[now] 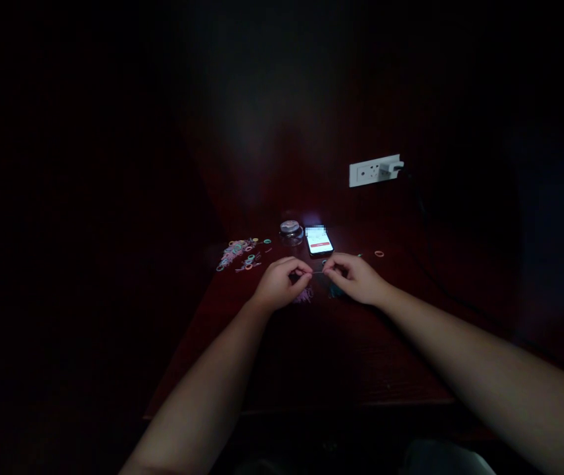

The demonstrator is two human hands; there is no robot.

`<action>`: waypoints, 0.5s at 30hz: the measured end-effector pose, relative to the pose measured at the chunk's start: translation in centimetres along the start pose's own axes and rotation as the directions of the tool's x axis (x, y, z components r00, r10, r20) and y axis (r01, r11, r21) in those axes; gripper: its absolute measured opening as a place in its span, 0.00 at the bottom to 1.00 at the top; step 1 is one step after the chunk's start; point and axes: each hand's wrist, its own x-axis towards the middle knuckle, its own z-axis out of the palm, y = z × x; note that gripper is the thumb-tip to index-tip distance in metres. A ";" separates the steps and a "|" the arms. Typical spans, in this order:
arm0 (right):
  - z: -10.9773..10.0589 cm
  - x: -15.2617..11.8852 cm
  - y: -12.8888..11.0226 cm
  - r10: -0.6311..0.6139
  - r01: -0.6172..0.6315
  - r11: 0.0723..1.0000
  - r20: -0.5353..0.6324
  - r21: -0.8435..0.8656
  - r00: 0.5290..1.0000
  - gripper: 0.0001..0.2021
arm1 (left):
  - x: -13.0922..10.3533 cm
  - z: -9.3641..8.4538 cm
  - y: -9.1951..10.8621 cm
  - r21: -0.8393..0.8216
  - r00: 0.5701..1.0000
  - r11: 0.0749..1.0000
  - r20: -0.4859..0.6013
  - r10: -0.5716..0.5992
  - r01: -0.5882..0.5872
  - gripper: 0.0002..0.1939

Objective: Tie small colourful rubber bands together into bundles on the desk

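My left hand (284, 282) and my right hand (353, 278) face each other over the dark red table (331, 356). Both are closed in a pinch, with a thin pale band (318, 272) stretched between the fingertips. Beneath my left hand lies a small pile of purple bands (304, 295). A dark teal pile (335, 290) is partly hidden by my right hand. Farther left is a heap of mixed coloured bands (235, 253).
Behind my hands stand a clear lidded jar (291, 233) and a phone (319, 242) with a lit screen. One orange band (379, 253) lies to the right. A wall socket (375, 171) holds a plug with a dark cable hanging down.
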 end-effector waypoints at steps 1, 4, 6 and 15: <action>0.0 0.0 0.0 0.003 -0.003 1.000 0.000 -0.003 1.000 0.07 | 0.0 0.0 0.0 0.002 1.000 1.000 0.003 0.000 0.000 0.04; 0.1 0.1 0.0 0.004 -0.004 1.000 0.001 -0.004 1.000 0.06 | 0.0 -0.1 0.0 0.008 1.000 1.000 0.018 -0.004 0.004 0.04; 0.1 0.1 0.0 0.012 -0.012 1.000 0.003 0.006 1.000 0.06 | 0.0 -0.1 0.0 0.006 1.000 1.000 0.026 -0.002 0.002 0.03; 0.2 0.1 0.1 0.036 -0.038 0.997 0.028 0.068 0.999 0.04 | 0.0 -0.1 -0.1 0.007 1.000 1.000 0.008 0.005 -0.005 0.02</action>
